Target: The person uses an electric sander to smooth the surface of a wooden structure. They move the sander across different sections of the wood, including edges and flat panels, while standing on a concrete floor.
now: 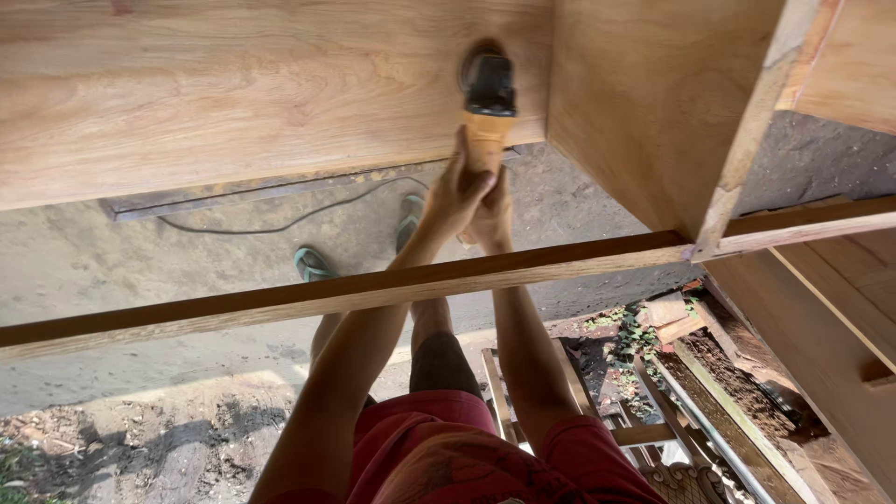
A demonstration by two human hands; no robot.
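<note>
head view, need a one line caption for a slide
Both hands, left hand and right hand, grip a yellow-and-black power sander pressed against a wooden cabinet panel.

I count one yellow-and-black handheld power sander [487,103], pressed to one broad pale plywood panel [233,93]. Both my hands are on it: one left hand [455,191] and one right hand [493,217], two in all. One upright plywood divider [653,103] meets the panel's right edge. One long dark-stained wooden rail [280,303] crosses in front of my arms. Below, I see my two teal flip-flop sandals [313,266], one thin grey power cord [280,224] on the concrete ground, and one flat metal strip [233,196] lying along the panel's lower edge. One heap of scrap wood offcuts [681,322] lies at the lower right.
</note>
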